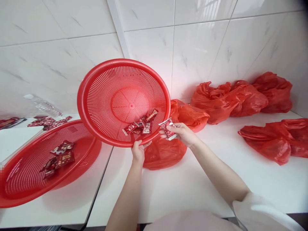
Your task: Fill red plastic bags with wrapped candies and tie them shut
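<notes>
My left hand (139, 152) grips the lower rim of a red plastic colander (130, 77), holding it tilted so its inside faces me. Several small wrapped candies (141, 125) have gathered at the colander's lower right side. Just right of that rim, my right hand (181, 133) is closed on a red-and-white candy packet (169, 128). Beneath the colander and my right hand, a red plastic bag (166, 155) lies on the white table, partly hidden by them.
At left, a second red colander (81, 170) holds several wrapped packets (64, 157). More packets (45, 122) and a clear plastic bottle (45, 106) lie behind it. Red bags (216, 101) line the tiled wall, and another red bag (267, 141) is at right. A gap (99, 186) divides the white tables.
</notes>
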{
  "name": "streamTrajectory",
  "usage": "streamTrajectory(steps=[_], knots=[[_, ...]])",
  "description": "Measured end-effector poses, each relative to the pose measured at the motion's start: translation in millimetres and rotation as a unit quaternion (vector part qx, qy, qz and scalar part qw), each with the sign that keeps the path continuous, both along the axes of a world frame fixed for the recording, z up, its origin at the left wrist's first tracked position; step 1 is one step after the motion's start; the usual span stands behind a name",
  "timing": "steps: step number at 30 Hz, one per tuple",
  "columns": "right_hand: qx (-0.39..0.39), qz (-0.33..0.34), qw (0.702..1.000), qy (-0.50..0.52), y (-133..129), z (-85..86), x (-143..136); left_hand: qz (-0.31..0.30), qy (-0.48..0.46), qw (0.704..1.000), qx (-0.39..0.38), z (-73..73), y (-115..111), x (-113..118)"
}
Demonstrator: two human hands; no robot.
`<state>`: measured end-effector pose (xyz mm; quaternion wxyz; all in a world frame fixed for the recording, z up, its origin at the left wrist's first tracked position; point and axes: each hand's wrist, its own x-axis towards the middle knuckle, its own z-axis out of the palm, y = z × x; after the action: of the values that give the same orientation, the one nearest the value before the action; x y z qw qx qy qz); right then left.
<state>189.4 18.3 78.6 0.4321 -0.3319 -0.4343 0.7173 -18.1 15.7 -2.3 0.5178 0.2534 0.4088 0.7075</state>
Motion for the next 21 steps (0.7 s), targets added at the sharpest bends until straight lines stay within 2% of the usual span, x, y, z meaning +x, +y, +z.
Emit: streamTrajectory(steps=[4,7,9,11,13,15,18,19,21], knots=[[0.021,0.002,0.999,-0.042,4,-6.9,1,0.008,0.011,1.0,-0.008,-1.9,0,-1],[0.087,0.014,0.983,-0.159,5,-15.1,0,0.012,0.009,1.0,-0.014,-3.0,0,-1],[0.174,0.026,0.938,-0.297,4,-20.1,-3,0.015,0.008,1.0,-0.012,-3.4,0,-1],[0.263,0.023,0.862,-0.432,1,-24.2,-8,0.02,0.007,1.0,-0.013,-3.8,1,0],[0.325,0.018,0.799,-0.506,-2,-27.6,-13,0.026,0.006,1.0,-0.016,-4.2,2,0],[0.364,0.053,0.776,-0.512,-5,-29.9,-17,0.035,0.007,0.999,-0.015,-4.4,3,-1],[0.399,0.153,0.766,-0.481,-8,-29.3,-17,0.041,0.011,0.999,-0.02,-3.9,3,-3],[0.404,0.161,0.762,-0.481,-9,-27.8,-17,0.041,0.011,0.999,-0.022,-3.6,3,-3],[0.411,0.129,0.751,-0.501,-9,-24.2,-16,0.039,0.01,0.999,-0.024,-2.9,2,-3]])
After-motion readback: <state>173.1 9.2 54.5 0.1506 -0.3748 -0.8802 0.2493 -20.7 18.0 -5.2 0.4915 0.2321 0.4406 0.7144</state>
